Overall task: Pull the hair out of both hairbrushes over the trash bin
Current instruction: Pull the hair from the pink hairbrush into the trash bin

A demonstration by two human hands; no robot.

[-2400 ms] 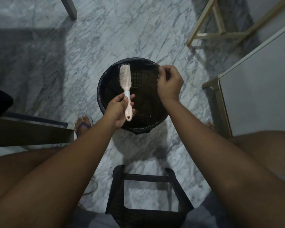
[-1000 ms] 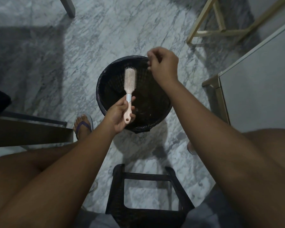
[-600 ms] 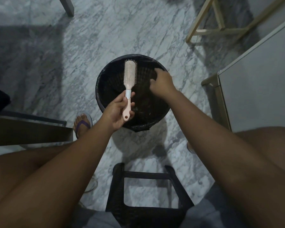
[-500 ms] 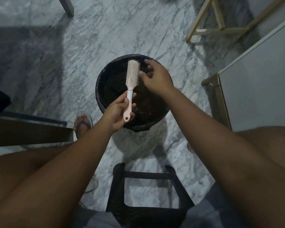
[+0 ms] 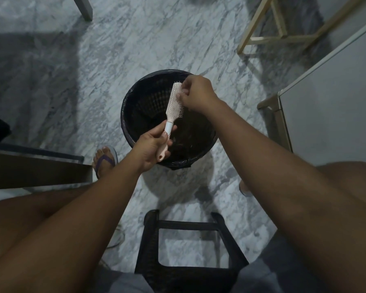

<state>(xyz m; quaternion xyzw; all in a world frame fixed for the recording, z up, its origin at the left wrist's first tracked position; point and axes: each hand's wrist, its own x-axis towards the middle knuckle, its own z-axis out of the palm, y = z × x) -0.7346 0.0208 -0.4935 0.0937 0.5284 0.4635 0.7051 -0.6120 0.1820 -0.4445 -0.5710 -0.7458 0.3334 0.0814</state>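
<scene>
A pink hairbrush (image 5: 174, 104) with a white collar is held over the black trash bin (image 5: 133, 96) on the marble floor. My left hand (image 5: 151, 148) grips its handle, head pointing up and away from me. My right hand (image 5: 195, 93) is at the top of the brush head, fingertips pinched into the bristles; whether hair is between them is too small to tell. Dark clumps lie at the bottom of the bin. Only one hairbrush is in view.
A black plastic stool (image 5: 188, 250) stands between my knees, close in front of me. My left foot in a purple flip-flop (image 5: 104, 160) rests beside the bin. A white cabinet (image 5: 330, 98) is on the right, wooden furniture legs (image 5: 262, 24) behind it, and a dark ledge (image 5: 36, 172) at left.
My right hand came back from over the bin and closed its fingertips on the top of the brush head. My left hand tilted the brush slightly to the right.
</scene>
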